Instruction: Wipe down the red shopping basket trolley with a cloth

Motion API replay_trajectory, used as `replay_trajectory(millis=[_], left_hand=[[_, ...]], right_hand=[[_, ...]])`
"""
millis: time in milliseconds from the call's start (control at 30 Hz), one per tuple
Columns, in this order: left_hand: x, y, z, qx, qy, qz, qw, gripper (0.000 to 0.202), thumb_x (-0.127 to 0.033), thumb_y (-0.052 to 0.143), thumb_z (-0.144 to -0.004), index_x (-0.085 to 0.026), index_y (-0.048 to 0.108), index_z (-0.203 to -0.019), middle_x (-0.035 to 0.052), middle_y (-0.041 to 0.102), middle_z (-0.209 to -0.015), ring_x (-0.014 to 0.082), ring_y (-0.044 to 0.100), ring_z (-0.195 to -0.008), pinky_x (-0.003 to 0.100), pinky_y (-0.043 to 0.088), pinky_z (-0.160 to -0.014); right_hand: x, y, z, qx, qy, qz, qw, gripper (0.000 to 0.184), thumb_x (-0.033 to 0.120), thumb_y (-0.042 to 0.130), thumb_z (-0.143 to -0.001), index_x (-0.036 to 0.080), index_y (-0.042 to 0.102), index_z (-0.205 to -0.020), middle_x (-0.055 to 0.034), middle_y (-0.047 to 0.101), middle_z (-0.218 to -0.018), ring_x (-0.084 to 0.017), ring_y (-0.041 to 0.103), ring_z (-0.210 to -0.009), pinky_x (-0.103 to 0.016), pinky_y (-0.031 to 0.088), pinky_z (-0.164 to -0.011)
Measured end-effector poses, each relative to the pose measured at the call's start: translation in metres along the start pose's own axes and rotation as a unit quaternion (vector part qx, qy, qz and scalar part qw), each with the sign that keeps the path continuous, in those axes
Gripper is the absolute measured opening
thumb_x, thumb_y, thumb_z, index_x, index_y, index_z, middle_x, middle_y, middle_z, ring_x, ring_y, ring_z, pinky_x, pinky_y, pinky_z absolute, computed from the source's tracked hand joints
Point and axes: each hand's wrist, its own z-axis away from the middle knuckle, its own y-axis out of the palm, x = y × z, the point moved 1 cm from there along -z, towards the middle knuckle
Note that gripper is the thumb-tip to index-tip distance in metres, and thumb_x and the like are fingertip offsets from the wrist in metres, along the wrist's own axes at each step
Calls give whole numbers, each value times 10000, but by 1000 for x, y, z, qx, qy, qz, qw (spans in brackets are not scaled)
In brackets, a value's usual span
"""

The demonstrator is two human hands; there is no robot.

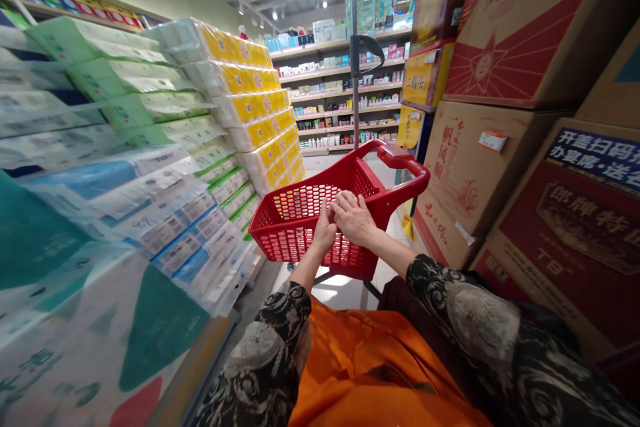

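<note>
A red plastic shopping cart (287, 225) with a perforated basket stands side-on in front of me, its handle out to the right. I see no goods in the visible part of the basket. At the near side of the basket, my left hand (325, 232) is closed on the upper rim with its thumb pointing up. My right hand (353, 219) lies beside it, palm down, fingers curled over the same rim. The two hands touch or nearly touch, and some fingertips are hidden.
Stacked tissue packs (180, 107) line the left side, with yellow-and-white packs (250, 90) farther on. Cardboard cartons (480, 167) rise close on the right. A grey pole (355, 107) stands behind the cart, before shelves (325, 90) of small bottles and boxes.
</note>
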Motion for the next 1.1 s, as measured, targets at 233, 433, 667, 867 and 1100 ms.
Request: replay_trajectory(millis=[233,433,667,867,1100], left_hand=[[10,-42,9,-47,-92,-158,982,846,-17,435,-623,-201,237,-1425,71,328,-1473,197,275,-1360,416,170,-1140],[38,-77,30,-26,-165,-478,862,728,-158,495,-716,-175,274,-1410,115,136,-1531,274,65,-1409,561,135,-1102],[48,-79,12,30,-151,-488,859,778,-191,532,-702,-136,239,-1421,152,106,-1531,295,43,-1405,464,180,-1117],[47,-79,0,63,-138,-483,862,753,-143,526,-684,-139,285,-1397,153,183,-1515,292,80,-1402,467,223,-1104],[50,-68,-10,68,-95,-465,877,713,-79,521,-670,-135,345,-1359,161,202,-1507,297,90,-1401,504,245,-1091]], right_hand=[[-17,14,-8,-18,-32,44,998,337,201,405,-908,171,571,-1200,-122,516,-1324,-289,419,-1249,-487,337,-1023],[-88,-21,16,-128,-46,7,991,366,107,370,-877,151,614,-1146,-93,559,-1273,-214,440,-1242,-387,386,-1042],[-106,-31,41,-168,49,41,984,425,209,527,-781,128,581,-1194,-137,383,-1424,-339,263,-1338,-546,297,-1046],[-82,-7,9,-119,10,43,992,304,306,472,-846,137,674,-997,-143,524,-1300,-300,380,-1260,-463,326,-1018],[-131,-25,6,-103,48,73,991,433,130,448,-769,153,549,-1190,-122,544,-1257,-251,473,-1126,-386,352,-923]])
